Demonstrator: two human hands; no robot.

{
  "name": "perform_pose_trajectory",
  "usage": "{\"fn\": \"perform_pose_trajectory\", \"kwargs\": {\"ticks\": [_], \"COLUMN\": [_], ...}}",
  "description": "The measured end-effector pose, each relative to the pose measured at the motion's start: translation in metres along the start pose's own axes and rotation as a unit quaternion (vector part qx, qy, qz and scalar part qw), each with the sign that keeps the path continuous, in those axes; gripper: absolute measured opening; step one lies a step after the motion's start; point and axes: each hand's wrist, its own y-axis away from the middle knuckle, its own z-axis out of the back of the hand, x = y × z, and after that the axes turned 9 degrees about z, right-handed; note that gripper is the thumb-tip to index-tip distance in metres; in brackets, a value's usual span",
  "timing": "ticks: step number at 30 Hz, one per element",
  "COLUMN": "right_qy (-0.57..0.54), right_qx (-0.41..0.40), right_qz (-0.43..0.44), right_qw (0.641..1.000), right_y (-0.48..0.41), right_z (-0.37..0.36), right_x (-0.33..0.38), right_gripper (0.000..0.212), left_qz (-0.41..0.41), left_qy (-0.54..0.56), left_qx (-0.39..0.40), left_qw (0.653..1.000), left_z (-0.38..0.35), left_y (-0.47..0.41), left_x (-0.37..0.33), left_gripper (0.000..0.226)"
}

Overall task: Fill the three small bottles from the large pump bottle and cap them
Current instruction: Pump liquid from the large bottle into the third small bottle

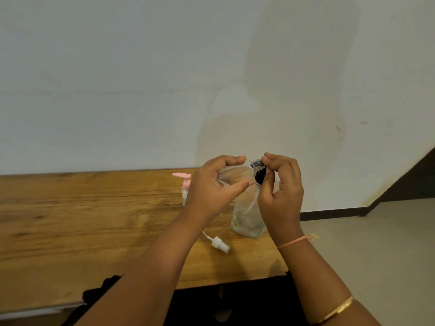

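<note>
Gripping the slick small bottle [236, 173] mid-body in left hand [211, 188], pinching black cap [259, 172] at 3 o'clock with right hand [283, 191] (light plastic, probably squashes easily).

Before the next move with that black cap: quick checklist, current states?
1. Left hand grips the small bottle: ok.
2. Right hand pinches the black cap at the bottle's mouth: ok.
3. Cap seated on the thread: cannot tell, fingers cover it.
4. Small bottle filled: cannot tell.
5. Second bottle upright on the table: ok.
6. All caps on: not ok, a white cap lies loose on the table.
</note>
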Motion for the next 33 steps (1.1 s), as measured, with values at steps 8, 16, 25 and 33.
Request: {"fn": "perform_pose_trajectory", "kwargs": {"ticks": [8, 16, 25, 33], "right_qy": [0.012, 0.036, 0.029, 0.053], "right_qx": [-0.008, 0.019, -0.004, 0.021], "right_qz": [0.008, 0.020, 0.022, 0.042], "right_qw": [1.000, 0.999, 0.999, 0.998], "right_y": [-0.003, 0.004, -0.003, 0.003], "right_z": [0.003, 0.000, 0.003, 0.001], "right_x": [0.004, -0.007, 0.001, -0.011], "right_gripper": [0.023, 0.023, 0.023, 0.021], "left_qz": [-0.029, -0.014, -0.046, -0.017], "left_qy": [-0.008, -0.016, -0.041, -0.035], "left_qx": [-0.007, -0.002, -0.016, -0.006], "left_qw": [1.000, 1.000, 0.998, 0.999], "left_z": [0.002, 0.000, 0.001, -0.001], "left_y": [0.000, -0.001, 0.000, 0.000], "left_x": [-0.002, 0.007, -0.002, 0.003], "left_gripper": [0.041, 0.039, 0.042, 0.038]}}
